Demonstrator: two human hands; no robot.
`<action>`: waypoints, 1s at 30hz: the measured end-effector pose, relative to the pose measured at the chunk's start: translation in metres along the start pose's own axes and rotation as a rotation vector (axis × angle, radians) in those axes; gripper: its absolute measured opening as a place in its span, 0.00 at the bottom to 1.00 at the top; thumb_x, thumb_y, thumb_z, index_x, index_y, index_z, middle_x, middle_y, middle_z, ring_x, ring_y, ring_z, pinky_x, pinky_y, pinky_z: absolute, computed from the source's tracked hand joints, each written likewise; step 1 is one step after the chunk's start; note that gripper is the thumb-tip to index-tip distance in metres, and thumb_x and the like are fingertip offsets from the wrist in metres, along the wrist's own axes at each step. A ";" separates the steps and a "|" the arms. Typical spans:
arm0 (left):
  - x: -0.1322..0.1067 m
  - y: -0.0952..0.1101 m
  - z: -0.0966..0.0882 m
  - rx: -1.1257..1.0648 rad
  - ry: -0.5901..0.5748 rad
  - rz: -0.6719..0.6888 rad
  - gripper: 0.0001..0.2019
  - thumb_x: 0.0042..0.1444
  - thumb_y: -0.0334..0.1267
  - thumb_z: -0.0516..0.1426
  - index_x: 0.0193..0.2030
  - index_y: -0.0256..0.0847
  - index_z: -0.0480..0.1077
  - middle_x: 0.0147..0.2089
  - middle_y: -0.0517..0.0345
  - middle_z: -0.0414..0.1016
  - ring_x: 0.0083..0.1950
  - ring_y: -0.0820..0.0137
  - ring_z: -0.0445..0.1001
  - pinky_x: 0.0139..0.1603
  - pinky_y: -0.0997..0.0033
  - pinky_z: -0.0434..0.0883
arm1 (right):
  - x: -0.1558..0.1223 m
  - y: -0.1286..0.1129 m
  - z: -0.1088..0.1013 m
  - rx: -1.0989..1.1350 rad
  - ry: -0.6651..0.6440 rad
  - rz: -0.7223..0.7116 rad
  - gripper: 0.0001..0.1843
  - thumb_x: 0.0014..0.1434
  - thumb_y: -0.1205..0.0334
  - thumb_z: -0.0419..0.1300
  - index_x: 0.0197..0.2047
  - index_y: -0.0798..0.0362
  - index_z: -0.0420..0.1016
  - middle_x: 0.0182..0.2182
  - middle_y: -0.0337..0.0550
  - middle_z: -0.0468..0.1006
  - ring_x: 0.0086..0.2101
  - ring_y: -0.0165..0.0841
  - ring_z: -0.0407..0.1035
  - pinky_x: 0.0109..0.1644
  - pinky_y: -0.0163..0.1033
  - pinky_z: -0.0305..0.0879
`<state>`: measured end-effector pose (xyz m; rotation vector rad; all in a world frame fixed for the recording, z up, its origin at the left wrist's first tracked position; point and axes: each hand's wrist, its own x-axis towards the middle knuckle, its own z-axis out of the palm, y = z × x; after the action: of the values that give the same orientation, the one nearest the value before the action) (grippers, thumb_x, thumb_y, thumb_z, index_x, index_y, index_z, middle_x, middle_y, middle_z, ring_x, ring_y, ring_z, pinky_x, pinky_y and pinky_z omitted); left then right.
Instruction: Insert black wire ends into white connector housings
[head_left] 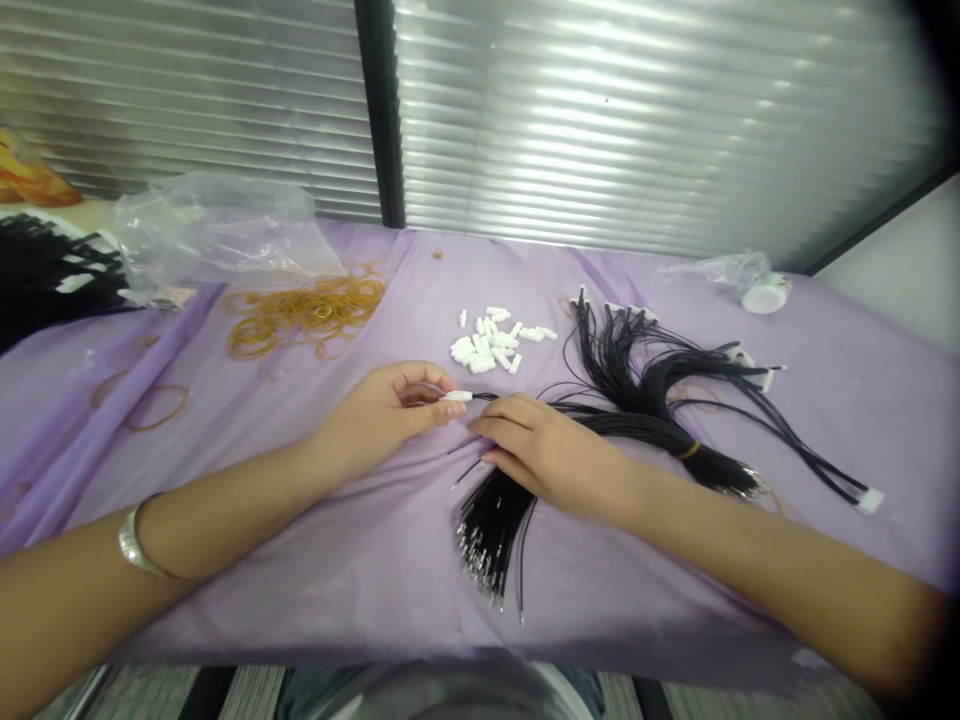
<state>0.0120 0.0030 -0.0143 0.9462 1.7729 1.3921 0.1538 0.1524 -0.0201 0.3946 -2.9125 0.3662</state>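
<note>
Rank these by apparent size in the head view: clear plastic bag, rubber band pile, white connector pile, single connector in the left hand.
1. clear plastic bag
2. rubber band pile
3. white connector pile
4. single connector, pinched in the left hand

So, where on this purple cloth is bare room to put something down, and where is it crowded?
Bare: the purple cloth at the near edge, left of the loose wire ends; also the far strip between the rubber bands and the white connector housings. Crowded: centre-right, where the black wire bundles spread.
</note>
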 end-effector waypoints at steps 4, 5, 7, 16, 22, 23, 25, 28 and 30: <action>-0.002 0.003 0.000 0.060 -0.032 0.023 0.11 0.50 0.41 0.58 0.34 0.36 0.65 0.31 0.61 0.68 0.32 0.76 0.66 0.34 0.78 0.64 | 0.001 -0.001 -0.009 0.159 -0.129 0.070 0.07 0.59 0.66 0.52 0.40 0.58 0.69 0.37 0.47 0.67 0.38 0.31 0.63 0.46 0.40 0.63; -0.002 0.004 0.001 0.060 -0.046 0.020 0.11 0.50 0.41 0.58 0.34 0.36 0.64 0.31 0.61 0.67 0.32 0.76 0.66 0.34 0.78 0.64 | 0.001 -0.001 -0.013 0.188 -0.164 0.074 0.06 0.59 0.66 0.52 0.38 0.58 0.68 0.37 0.46 0.67 0.38 0.31 0.63 0.46 0.39 0.63; -0.003 0.005 0.002 0.067 -0.051 0.023 0.10 0.50 0.40 0.58 0.35 0.36 0.64 0.30 0.62 0.67 0.31 0.77 0.66 0.34 0.79 0.63 | 0.000 -0.001 -0.022 0.246 -0.228 0.058 0.04 0.59 0.66 0.53 0.34 0.57 0.68 0.36 0.45 0.66 0.37 0.29 0.62 0.45 0.37 0.62; -0.002 0.006 -0.001 0.006 -0.078 -0.054 0.10 0.52 0.41 0.57 0.33 0.35 0.66 0.28 0.60 0.70 0.29 0.76 0.66 0.33 0.77 0.64 | -0.002 0.050 -0.047 0.353 -0.026 0.113 0.09 0.56 0.68 0.54 0.43 0.56 0.67 0.40 0.44 0.71 0.40 0.30 0.65 0.46 0.37 0.62; 0.003 0.002 -0.002 -0.115 -0.040 -0.128 0.10 0.49 0.39 0.59 0.33 0.34 0.68 0.26 0.59 0.70 0.26 0.77 0.66 0.30 0.78 0.63 | -0.004 0.064 -0.045 0.349 -0.314 0.040 0.10 0.54 0.62 0.58 0.40 0.56 0.68 0.38 0.43 0.70 0.36 0.28 0.64 0.41 0.35 0.62; 0.004 0.001 -0.002 -0.139 -0.034 -0.127 0.09 0.48 0.38 0.60 0.33 0.34 0.68 0.26 0.59 0.71 0.26 0.77 0.66 0.30 0.78 0.63 | -0.005 0.065 -0.046 0.357 -0.322 0.073 0.11 0.54 0.61 0.59 0.40 0.56 0.68 0.36 0.42 0.70 0.35 0.28 0.64 0.40 0.34 0.63; 0.005 -0.002 -0.003 -0.180 -0.020 -0.120 0.09 0.48 0.38 0.60 0.33 0.34 0.69 0.26 0.59 0.71 0.26 0.76 0.67 0.30 0.77 0.64 | -0.006 0.065 -0.047 0.353 -0.326 0.127 0.14 0.53 0.59 0.60 0.42 0.55 0.67 0.36 0.41 0.70 0.34 0.28 0.65 0.38 0.34 0.63; 0.005 -0.004 -0.003 -0.213 -0.003 -0.120 0.09 0.47 0.38 0.61 0.33 0.34 0.69 0.26 0.59 0.71 0.26 0.76 0.67 0.31 0.76 0.65 | -0.007 0.059 -0.049 0.284 -0.202 0.084 0.19 0.51 0.57 0.62 0.45 0.54 0.65 0.40 0.44 0.69 0.40 0.31 0.64 0.44 0.37 0.62; 0.005 -0.004 -0.004 -0.221 -0.014 -0.123 0.10 0.48 0.38 0.61 0.34 0.34 0.69 0.27 0.59 0.71 0.26 0.77 0.67 0.31 0.76 0.65 | -0.005 0.051 -0.049 0.269 -0.148 -0.017 0.17 0.53 0.57 0.60 0.45 0.55 0.66 0.43 0.45 0.68 0.43 0.31 0.62 0.47 0.38 0.60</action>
<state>0.0058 0.0047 -0.0180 0.7157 1.5994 1.4634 0.1516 0.2141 0.0139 0.5050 -3.0066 0.7609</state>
